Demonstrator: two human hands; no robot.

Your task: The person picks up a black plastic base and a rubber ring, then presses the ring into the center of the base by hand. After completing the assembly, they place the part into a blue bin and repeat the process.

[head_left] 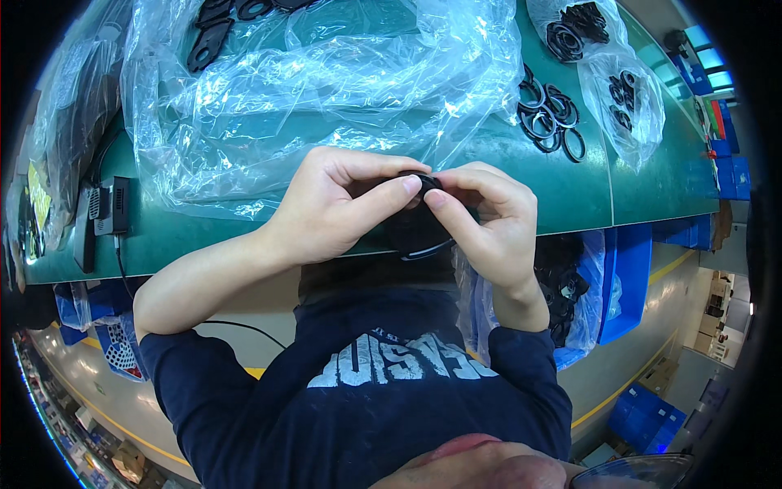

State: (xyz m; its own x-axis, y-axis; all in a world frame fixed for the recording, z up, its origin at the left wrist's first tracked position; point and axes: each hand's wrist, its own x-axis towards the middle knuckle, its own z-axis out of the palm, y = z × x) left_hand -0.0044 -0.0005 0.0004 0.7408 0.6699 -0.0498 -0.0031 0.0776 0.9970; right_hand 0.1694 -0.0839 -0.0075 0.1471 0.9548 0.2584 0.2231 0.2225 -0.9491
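Observation:
Close together at the table's front edge, my left hand [346,196] and my right hand [485,212] pinch one black part [415,220] between thumbs and fingertips. Its upper end is between the thumbs; the lower end hangs below them with a pale curved edge. The fingers hide much of it, so its exact kind is unclear. Beyond my hands a large clear plastic bag [326,90] spreads over the green table [497,167]. To the right of the bag lies a loose pile of black rings [547,114].
Flat black parts [210,41] lie at the far left. Two clear bags of black pieces, one with black rings [564,41], are at the far right. A small black device [112,208] with a cable stands at left. Below the right edge is a blue bin [626,281].

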